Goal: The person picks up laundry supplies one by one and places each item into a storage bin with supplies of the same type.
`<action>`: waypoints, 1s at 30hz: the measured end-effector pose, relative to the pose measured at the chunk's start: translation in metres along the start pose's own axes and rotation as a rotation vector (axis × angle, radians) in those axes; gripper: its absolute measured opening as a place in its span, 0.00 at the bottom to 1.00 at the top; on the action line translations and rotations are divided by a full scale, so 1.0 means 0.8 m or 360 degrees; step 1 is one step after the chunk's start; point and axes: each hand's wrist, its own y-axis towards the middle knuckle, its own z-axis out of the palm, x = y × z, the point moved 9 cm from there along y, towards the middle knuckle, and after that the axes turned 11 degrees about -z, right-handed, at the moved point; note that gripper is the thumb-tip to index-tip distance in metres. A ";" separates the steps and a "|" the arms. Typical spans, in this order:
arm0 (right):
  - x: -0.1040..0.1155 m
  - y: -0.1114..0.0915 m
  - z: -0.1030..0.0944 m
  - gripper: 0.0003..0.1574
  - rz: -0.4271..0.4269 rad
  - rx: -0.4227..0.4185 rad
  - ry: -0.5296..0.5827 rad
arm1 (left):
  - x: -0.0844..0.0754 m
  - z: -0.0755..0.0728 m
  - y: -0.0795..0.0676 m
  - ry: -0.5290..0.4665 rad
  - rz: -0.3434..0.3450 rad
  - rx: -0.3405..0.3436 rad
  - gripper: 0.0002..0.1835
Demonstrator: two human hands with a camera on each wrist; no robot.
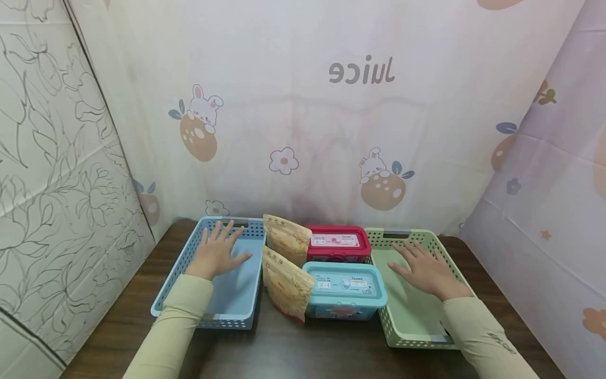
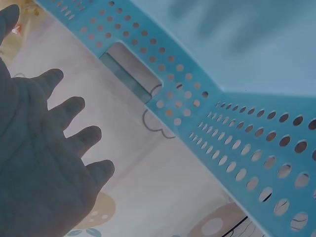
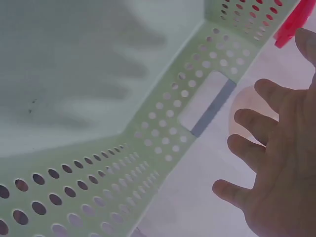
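Observation:
My left hand [image 1: 215, 255] hovers palm down over the blue perforated basket [image 1: 236, 289], fingers spread and holding nothing. In the left wrist view the hand [image 2: 44, 148] appears beside the basket's end wall, which has a slot handle. Over the green perforated basket [image 1: 402, 316] my right hand [image 1: 426, 271] is likewise spread with nothing in it. Its fingers [image 3: 252, 145] show near the green basket's end wall in the right wrist view. Between the baskets stand two yellowish pouches [image 1: 286, 284], a red lidded box [image 1: 338, 243] and, in front of it, a light blue lidded box [image 1: 347, 289].
All of these stand on a dark wooden table [image 1: 284, 352]. A printed curtain [image 1: 303, 116] with rabbits and flowers hangs right behind them. Another patterned curtain [image 1: 61, 131] closes off the left side, and one [image 1: 558, 210] the right.

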 end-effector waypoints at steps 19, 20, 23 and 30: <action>0.033 -0.004 -0.035 0.46 -0.0060 -0.0057 0.0012 | -0.009 -0.033 -0.010 -0.0004 0.0051 -0.0120 0.45; 0.035 -0.004 -0.036 0.46 -0.0063 -0.0059 0.0013 | -0.010 -0.034 -0.011 -0.0007 0.0057 -0.0123 0.45; 0.041 -0.006 -0.040 0.47 -0.0073 -0.0063 0.0019 | -0.010 -0.034 -0.010 -0.0026 0.0062 -0.0102 0.45; 0.055 -0.009 -0.048 0.47 -0.0122 -0.0081 0.0065 | -0.013 -0.040 -0.011 -0.0053 0.0102 -0.0082 0.45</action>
